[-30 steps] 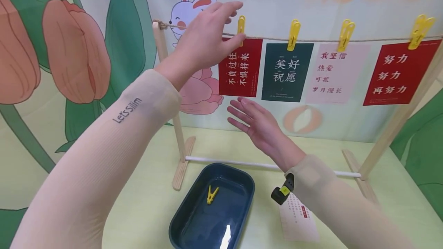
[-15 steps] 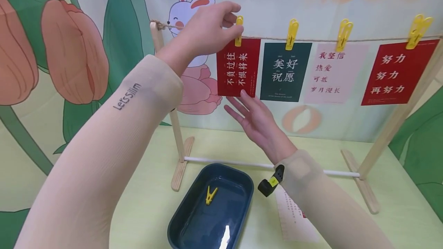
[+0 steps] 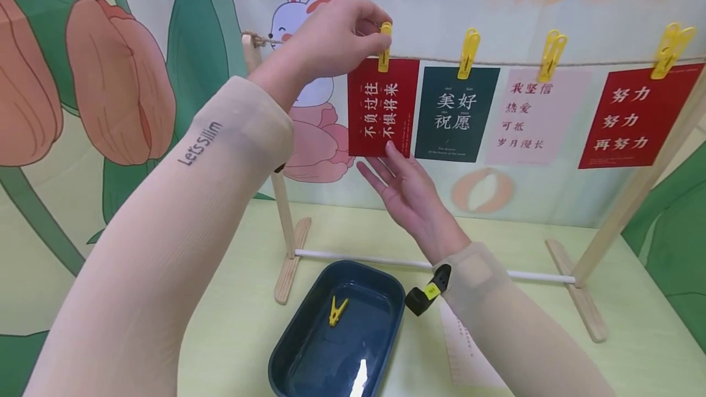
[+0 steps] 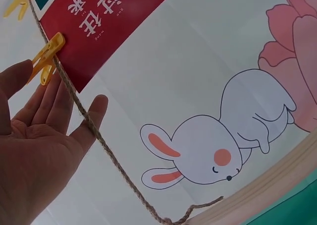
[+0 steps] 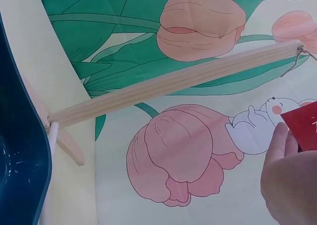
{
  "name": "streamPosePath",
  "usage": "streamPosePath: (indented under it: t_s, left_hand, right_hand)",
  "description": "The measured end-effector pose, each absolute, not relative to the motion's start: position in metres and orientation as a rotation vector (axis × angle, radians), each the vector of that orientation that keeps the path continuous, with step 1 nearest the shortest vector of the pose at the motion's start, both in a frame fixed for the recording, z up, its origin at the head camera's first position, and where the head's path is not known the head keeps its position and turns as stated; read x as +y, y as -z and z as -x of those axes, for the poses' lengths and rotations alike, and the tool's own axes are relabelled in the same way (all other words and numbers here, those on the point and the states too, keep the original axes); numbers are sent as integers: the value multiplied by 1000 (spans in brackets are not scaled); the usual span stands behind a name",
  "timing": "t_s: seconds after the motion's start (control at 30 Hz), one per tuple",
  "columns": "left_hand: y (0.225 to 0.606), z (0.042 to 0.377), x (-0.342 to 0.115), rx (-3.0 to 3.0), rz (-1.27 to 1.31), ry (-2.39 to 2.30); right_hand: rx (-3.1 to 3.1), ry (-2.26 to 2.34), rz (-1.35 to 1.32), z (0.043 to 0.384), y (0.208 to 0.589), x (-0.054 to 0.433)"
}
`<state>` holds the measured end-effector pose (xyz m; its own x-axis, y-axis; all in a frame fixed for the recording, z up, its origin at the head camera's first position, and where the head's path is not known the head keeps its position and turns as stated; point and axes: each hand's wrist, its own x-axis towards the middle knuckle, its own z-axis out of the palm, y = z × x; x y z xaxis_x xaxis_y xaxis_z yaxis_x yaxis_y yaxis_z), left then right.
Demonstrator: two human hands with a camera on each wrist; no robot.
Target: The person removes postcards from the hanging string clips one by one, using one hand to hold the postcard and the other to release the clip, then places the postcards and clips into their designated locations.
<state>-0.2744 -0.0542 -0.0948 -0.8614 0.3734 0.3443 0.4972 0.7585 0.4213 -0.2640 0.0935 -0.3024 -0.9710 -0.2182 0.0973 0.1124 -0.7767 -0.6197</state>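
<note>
My left hand point(image 3: 344, 35) pinches the yellow clothespin point(image 3: 384, 48) that clips a red card point(image 3: 366, 109) with white characters to a twine line. In the left wrist view, the thumb meets the handle of this clothespin point(image 4: 49, 54), and the other fingers reach behind the twine point(image 4: 116, 160). At the card's bottom edge is my right hand point(image 3: 410, 192), its fingers nearly straight. Its thumb overlaps the front of the card, while the other fingers spread below and behind that edge. Part of the red card point(image 5: 303, 123) shows beside the right fingers in the right wrist view.
Farther right hang a dark green card point(image 3: 455, 139), a pink card point(image 3: 518, 139) and another red card point(image 3: 640, 115), each under yellow clothespins. A wooden post point(image 3: 284, 219) carries the twine. Below sit a blue tray point(image 3: 399, 305) holding one yellow clothespin point(image 3: 336, 311) and a printed sheet point(image 3: 469, 366).
My left thumb and fingers have come together on the clothespin. The right hand has risen slightly, bringing its thumb from below the red card to over its lower edge.
</note>
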Motion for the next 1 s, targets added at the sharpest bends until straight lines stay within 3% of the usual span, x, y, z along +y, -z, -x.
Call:
streamPosePath:
  t_s: [1.0]
  left_hand:
    - [100, 266, -59, -2498, 730, 1013]
  right_hand:
    - [1104, 2747, 366, 249, 308, 101]
